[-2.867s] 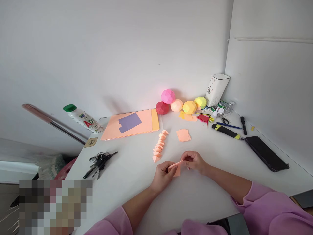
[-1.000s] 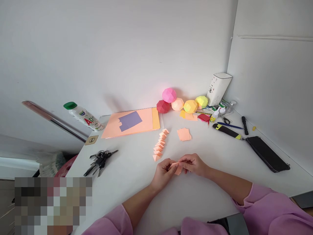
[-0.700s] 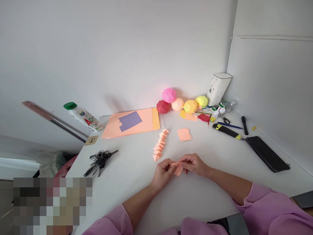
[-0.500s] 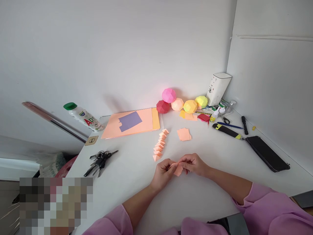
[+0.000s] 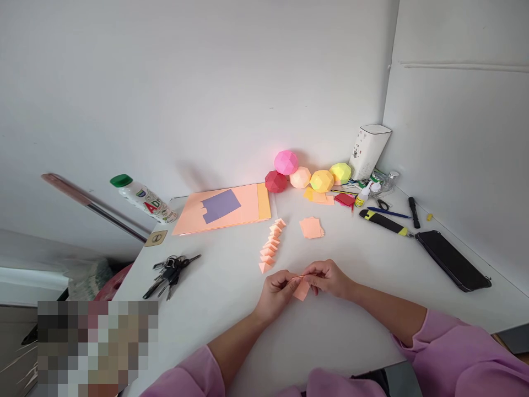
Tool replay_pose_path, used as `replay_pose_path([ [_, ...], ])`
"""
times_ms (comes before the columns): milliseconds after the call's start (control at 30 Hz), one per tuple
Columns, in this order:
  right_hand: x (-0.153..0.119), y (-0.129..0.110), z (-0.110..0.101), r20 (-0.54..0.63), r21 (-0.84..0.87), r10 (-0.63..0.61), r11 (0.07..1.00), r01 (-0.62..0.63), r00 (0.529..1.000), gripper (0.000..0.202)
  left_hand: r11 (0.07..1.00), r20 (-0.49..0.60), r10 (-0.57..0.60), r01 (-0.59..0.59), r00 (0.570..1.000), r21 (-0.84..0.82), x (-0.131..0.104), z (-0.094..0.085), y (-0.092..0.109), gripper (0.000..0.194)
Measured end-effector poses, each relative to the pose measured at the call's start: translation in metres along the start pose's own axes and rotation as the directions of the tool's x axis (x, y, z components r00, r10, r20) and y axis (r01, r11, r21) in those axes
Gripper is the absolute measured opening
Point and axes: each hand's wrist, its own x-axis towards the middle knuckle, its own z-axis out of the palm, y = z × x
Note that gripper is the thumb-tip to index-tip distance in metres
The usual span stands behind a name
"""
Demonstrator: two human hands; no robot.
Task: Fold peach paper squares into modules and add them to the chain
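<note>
Peach paper piece (image 5: 301, 290) is pinched between a person's two bare hands above the near-middle part of a white tabletop (image 5: 223, 275). Its upper edge runs roughly left to right between the fingertips, while a flap hangs down toward the wearer, its lower corner pointing to the near side and slightly tilted. The full long axis cannot be told, as fingers hide both ends. The left hand (image 5: 278, 292) grips with thumb against curled fingers; the right hand (image 5: 328, 277) pinches the other end between thumb and forefinger, the remaining fingers bent.

Compared with the frame nearly three seconds ago, the top edge lies closer to level, where it had slanted upward to the right, and the hands have drawn closer together. Against the most recent earlier frame, the flap's lower corner reaches slightly farther down.

Just beyond the left hand, a row of folded peach pieces (image 5: 269, 246) leads away toward the wall. A stack of peach squares (image 5: 312, 227) lies beyond the hands. White tabletop stretches between the forearms toward the near edge, and leftward to a bunch of keys (image 5: 170, 274). To the right, a dark case (image 5: 452, 260) rests well apart, beyond the right forearm.
</note>
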Motion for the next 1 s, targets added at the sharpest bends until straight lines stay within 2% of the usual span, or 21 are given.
replay_pose_path([
  [200, 0.000, -0.002, 0.000, 0.002, 0.025, -0.003, 1.000, 0.003, 1.000, 0.025, 0.998, 0.011, -0.011, 0.011, 1.000, 0.065, -0.003, -0.001, 0.004, 0.029],
  [300, 0.000, -0.002, 0.000, 0.004, 0.042, 0.011, 0.999, -0.011, 1.000, 0.026, 0.990, -0.008, 0.066, -0.064, 0.998, 0.125, -0.004, 0.000, 0.005, 0.028],
  [433, 0.000, 0.000, 0.001, 0.020, 0.026, 0.022, 0.999, -0.022, 1.000, 0.028, 0.976, -0.051, 0.147, -0.137, 0.988, 0.168, -0.003, 0.003, 0.004, 0.017],
  [767, -0.001, -0.004, 0.003, 0.044, -0.036, 0.016, 0.999, -0.014, 0.999, 0.025, 0.980, -0.062, 0.079, -0.066, 0.995, 0.188, -0.003, 0.006, 0.005, 0.010],
  [1000, -0.002, -0.012, -0.001, 0.001, 0.014, 0.064, 0.998, -0.064, 0.998, 0.020, 0.998, -0.144, 0.049, -0.043, 0.988, 0.045, -0.003, 0.002, 0.008, 0.012],
])
